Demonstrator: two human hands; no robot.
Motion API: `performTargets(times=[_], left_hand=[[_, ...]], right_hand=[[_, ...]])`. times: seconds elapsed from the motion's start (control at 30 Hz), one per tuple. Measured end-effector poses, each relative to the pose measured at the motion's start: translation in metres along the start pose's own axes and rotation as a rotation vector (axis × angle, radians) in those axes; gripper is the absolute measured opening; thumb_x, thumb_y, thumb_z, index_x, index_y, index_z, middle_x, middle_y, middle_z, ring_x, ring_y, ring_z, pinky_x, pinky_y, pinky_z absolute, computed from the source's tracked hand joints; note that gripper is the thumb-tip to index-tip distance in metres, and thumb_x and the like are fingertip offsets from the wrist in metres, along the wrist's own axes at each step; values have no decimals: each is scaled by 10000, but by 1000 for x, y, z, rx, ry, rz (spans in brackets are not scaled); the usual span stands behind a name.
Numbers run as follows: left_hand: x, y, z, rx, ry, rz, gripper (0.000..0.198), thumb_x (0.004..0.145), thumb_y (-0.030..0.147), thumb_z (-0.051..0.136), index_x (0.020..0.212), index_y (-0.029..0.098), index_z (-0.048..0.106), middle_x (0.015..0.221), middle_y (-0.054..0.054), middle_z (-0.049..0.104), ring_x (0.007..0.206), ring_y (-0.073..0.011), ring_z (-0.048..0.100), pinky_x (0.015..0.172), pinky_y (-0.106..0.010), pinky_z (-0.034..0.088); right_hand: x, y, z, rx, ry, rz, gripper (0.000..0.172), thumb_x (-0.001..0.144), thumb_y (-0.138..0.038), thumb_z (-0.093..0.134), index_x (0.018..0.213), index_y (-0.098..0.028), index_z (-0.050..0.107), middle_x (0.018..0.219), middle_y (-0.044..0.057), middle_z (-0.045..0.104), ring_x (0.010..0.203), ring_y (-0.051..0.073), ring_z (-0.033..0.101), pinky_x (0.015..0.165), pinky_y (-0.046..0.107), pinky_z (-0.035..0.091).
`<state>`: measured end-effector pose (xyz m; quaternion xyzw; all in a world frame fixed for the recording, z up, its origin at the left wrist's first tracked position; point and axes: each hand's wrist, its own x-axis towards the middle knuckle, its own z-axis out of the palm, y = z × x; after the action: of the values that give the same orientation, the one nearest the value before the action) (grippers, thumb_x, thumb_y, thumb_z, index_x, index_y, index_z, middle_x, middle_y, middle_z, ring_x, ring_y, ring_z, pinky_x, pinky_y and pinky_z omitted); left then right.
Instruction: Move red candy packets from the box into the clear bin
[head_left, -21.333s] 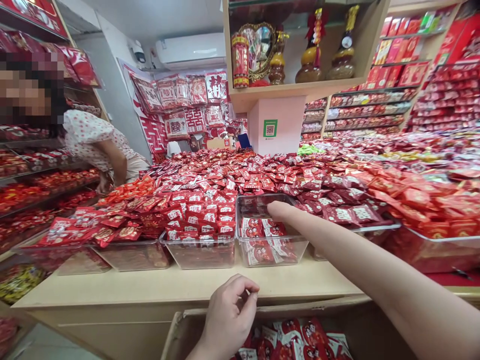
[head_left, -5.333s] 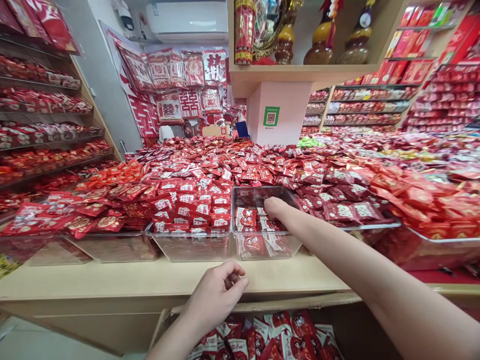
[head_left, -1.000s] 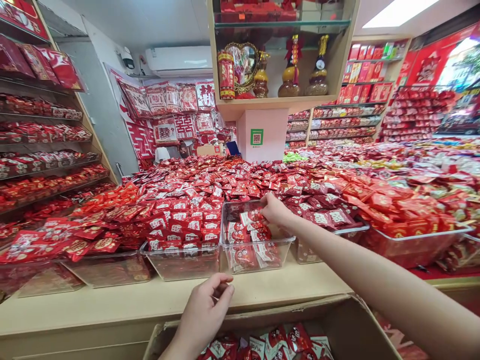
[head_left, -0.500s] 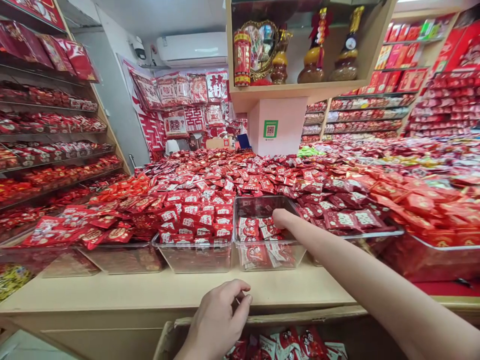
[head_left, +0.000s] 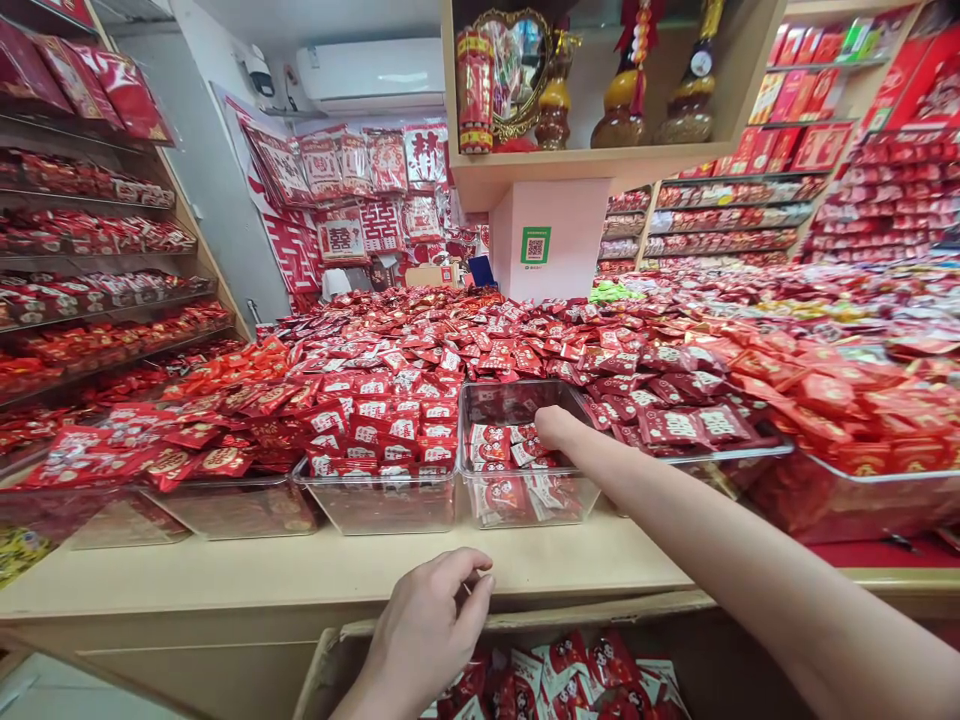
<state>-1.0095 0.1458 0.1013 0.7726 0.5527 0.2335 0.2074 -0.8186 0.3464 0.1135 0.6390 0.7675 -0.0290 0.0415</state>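
My right hand (head_left: 555,428) reaches into a clear plastic bin (head_left: 525,503), bent down at the wrist. Its fingers are hidden behind the hand, so what they hold does not show. Red and white candy packets (head_left: 491,443) lie beside it in the bottom of this bin. My left hand (head_left: 442,615) hovers by the counter's front edge, fingers loosely curled and a gap between thumb and forefinger, with nothing visible in it. Below it is an open cardboard box (head_left: 592,606) with more of the same red and white packets (head_left: 566,665).
Neighbouring clear bins (head_left: 379,505) are heaped with red packets (head_left: 394,425). Dark red packets (head_left: 675,425) lie right of the reached-into bin. A wooden display shelf (head_left: 592,165) with ornaments overhangs the heap. The pale counter (head_left: 247,580) runs along the front; stocked shelves (head_left: 97,240) stand at left.
The view has shifted slightly, so things sit a little further left and higher. My right hand stays in the bin, and my left hand keeps about the same pose.
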Motion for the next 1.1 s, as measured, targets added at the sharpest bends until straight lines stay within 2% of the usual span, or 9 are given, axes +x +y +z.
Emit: performTargets(times=[0.13, 0.23, 0.4, 0.57, 0.73, 0.93, 1.1], left_hand=[[-2, 1, 0, 30, 13, 9, 216, 799, 315, 367, 868, 262, 565, 799, 12, 660, 724, -147, 590, 641, -222, 413], [-5, 2, 1, 62, 20, 28, 222, 807, 305, 353, 860, 271, 566, 799, 24, 659, 721, -140, 587, 647, -222, 406], [-6, 2, 1, 105, 27, 44, 235, 815, 308, 340, 869, 271, 566, 816, 24, 659, 743, -142, 586, 668, -228, 397], [-5, 2, 0, 115, 23, 35, 233, 816, 304, 338, 866, 272, 563, 805, 25, 658, 730, -143, 588, 657, -232, 393], [-4, 3, 0, 127, 12, 31, 232, 819, 304, 330, 864, 275, 556, 799, 27, 653, 727, -145, 583, 652, -238, 395], [-2, 3, 1, 116, 1, 36, 224, 819, 293, 336, 871, 273, 553, 832, 28, 653, 762, -141, 584, 674, -232, 395], [-2, 2, 1, 118, -4, 26, 218, 821, 286, 334, 871, 291, 546, 826, 45, 646, 758, -132, 580, 677, -231, 397]], right_hand=[[-9, 0, -3, -37, 9, 8, 282, 796, -317, 493, 951, -92, 563, 974, 97, 596, 901, 177, 560, 792, 365, 440], [-15, -3, -6, -47, 34, -39, 279, 794, -285, 498, 980, -86, 558, 1003, 112, 598, 922, 180, 557, 797, 355, 439], [-17, -8, -9, -82, -11, -107, 245, 673, -175, 607, 904, -94, 620, 960, 135, 633, 874, 213, 587, 713, 280, 465], [-12, -9, -8, -155, -80, -88, 204, 730, -236, 574, 854, -80, 618, 943, 120, 637, 882, 194, 587, 758, 338, 464], [-12, -12, -13, -185, -116, -62, 169, 742, -198, 565, 853, -83, 617, 962, 116, 633, 915, 182, 577, 793, 345, 457], [-16, -15, -17, -144, -106, -47, 235, 669, -104, 566, 878, -38, 652, 943, 202, 636, 899, 256, 589, 769, 296, 456], [-8, -13, -13, -111, -86, -52, 271, 600, -86, 572, 849, -40, 670, 915, 203, 646, 876, 279, 596, 746, 281, 458]])
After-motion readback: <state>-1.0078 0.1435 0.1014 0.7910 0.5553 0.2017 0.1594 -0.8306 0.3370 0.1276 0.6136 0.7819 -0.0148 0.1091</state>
